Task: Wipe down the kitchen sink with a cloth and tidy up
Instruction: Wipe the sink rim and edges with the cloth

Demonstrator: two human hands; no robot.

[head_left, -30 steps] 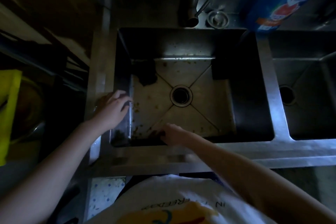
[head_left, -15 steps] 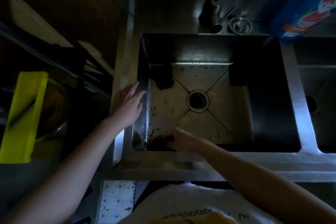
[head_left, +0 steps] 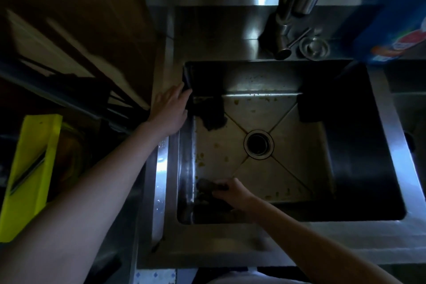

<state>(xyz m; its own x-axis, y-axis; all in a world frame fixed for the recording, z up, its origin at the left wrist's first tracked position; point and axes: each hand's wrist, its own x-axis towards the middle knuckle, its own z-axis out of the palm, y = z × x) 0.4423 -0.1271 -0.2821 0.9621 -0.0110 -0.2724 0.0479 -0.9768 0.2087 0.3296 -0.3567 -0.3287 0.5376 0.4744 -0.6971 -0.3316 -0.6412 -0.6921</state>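
Kitchen, dim: stainless steel double-basin sink (head_left: 389,136), steel tap (head_left: 297,4), blue detergent bottle (head_left: 396,27), food specks.

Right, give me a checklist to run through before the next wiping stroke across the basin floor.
1. Cloth in hand: the right hand presses a dark cloth into the near left corner of the sink. Ok.
2. Grip on the cloth: fingers curl over it, but shadow hides how firmly. Cannot tell.
3. Body braced: the left hand rests on the sink's left rim. Ok.
4. Floor clean: yellowish food bits lie along the left side and near the back wall. Not ok.
5. Drain open: no plug or debris visible on it. Ok.
6. Stroke path clear: a dark rag lies in the far left corner. Not ok.
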